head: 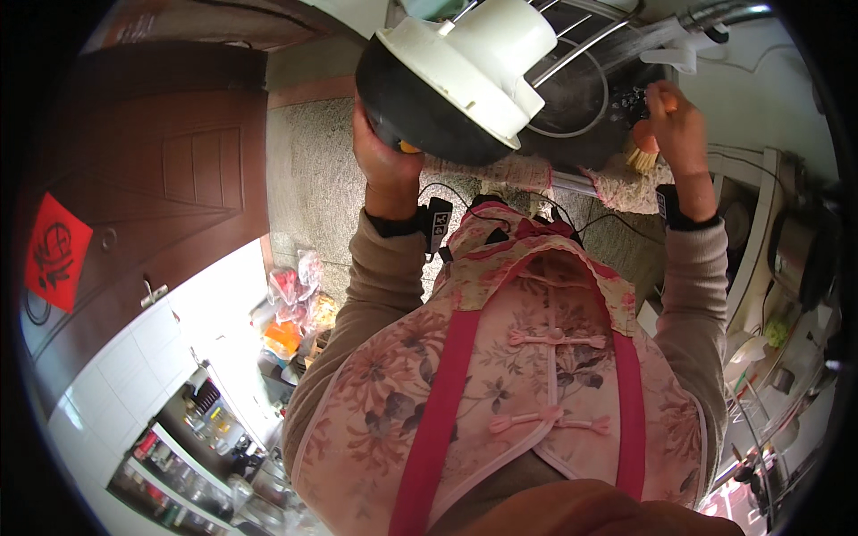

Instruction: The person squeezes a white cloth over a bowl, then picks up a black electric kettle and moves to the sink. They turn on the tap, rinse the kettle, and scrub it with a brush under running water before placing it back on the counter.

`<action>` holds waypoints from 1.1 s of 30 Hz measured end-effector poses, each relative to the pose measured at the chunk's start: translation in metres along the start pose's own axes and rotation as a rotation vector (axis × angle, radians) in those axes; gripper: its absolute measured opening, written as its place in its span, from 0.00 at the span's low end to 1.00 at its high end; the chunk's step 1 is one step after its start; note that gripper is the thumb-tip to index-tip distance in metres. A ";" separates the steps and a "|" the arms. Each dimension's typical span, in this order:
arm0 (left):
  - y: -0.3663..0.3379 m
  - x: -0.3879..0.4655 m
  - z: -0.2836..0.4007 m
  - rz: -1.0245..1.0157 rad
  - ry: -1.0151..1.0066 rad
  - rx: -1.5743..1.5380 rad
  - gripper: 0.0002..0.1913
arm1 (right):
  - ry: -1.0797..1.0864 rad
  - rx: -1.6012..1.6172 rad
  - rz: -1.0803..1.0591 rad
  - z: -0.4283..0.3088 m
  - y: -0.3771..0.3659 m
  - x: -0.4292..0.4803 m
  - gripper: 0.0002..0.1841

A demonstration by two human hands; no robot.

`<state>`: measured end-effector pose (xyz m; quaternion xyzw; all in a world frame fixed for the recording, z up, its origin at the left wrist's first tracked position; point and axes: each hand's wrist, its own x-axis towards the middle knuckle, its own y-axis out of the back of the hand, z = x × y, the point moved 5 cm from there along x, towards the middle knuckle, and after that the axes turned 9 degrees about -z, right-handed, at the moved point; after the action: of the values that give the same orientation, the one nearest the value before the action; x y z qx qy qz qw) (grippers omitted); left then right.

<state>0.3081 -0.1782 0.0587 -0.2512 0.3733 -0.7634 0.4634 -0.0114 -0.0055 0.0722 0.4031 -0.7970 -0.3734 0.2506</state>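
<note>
My left hand grips the near left side of a black and white plastic appliance body, held tilted over the sink. Its black side is domed, and a white cylinder rises from its pale side. Metal rods stick out near it; whether they belong to it, I cannot tell. An orange brush with pale bristles is in my right hand, bristles down, at the sink's right side. Water sprays from the faucet towards the dark sink, where a round rim shows.
Cloths hang over a rail at the sink's front edge. A brown door with a red paper sign stands left. Plastic bags lie behind on the left. Shelving with pans runs along the right. Dark cables hang near my waist.
</note>
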 end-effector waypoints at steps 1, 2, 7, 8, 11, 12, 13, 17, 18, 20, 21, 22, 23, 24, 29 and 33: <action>0.001 0.003 -0.007 0.052 0.053 0.015 0.21 | -0.008 0.113 0.030 -0.004 0.015 -0.010 0.15; 0.000 0.008 -0.015 0.053 0.098 0.014 0.21 | 0.007 0.262 0.066 -0.006 0.031 -0.019 0.16; 0.003 0.024 -0.060 0.131 0.268 0.241 0.17 | 0.088 1.082 0.277 -0.003 0.088 -0.056 0.18; 0.003 0.028 -0.071 0.144 0.250 0.212 0.16 | 0.092 1.166 0.331 -0.002 0.092 -0.057 0.18; 0.005 0.032 -0.095 0.123 0.353 0.412 0.15 | 0.238 0.730 0.489 -0.018 0.091 -0.048 0.18; 0.005 0.033 -0.103 0.104 0.364 0.430 0.15 | 0.309 0.874 0.482 -0.021 0.083 -0.041 0.16; 0.006 0.035 -0.110 0.086 0.372 0.448 0.16 | 0.380 1.195 0.443 -0.022 0.070 -0.031 0.13; 0.011 0.042 -0.130 0.019 0.420 0.382 0.15 | 0.210 1.331 0.314 -0.017 0.022 -0.029 0.09; 0.014 0.043 -0.132 0.033 0.431 0.356 0.15 | 0.162 1.336 0.332 -0.008 0.020 -0.034 0.09; 0.018 0.046 -0.135 0.065 0.440 0.335 0.15 | 0.050 1.381 0.348 0.014 0.021 -0.047 0.09; 0.019 0.047 -0.134 0.058 0.431 0.356 0.15 | 0.056 1.331 0.299 0.019 0.024 -0.050 0.09; 0.018 0.049 -0.134 0.050 0.420 0.376 0.15 | 0.069 1.317 0.270 0.022 0.024 -0.050 0.09; 0.016 0.050 -0.134 0.042 0.413 0.398 0.15 | 0.047 1.297 0.274 0.025 0.026 -0.048 0.09; 0.015 0.050 -0.134 0.052 0.402 0.423 0.15 | 0.114 1.344 0.331 0.026 0.031 -0.042 0.09; 0.004 0.046 -0.138 0.064 0.407 0.486 0.15 | 0.374 1.380 0.555 0.009 0.036 0.008 0.10; 0.006 0.047 -0.141 0.074 0.428 0.458 0.15 | 0.176 1.289 0.358 0.003 0.000 -0.008 0.09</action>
<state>0.1875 -0.1746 -0.0277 0.0398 0.2894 -0.8457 0.4466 -0.0094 0.0021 0.0691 0.3627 -0.8916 0.2585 0.0817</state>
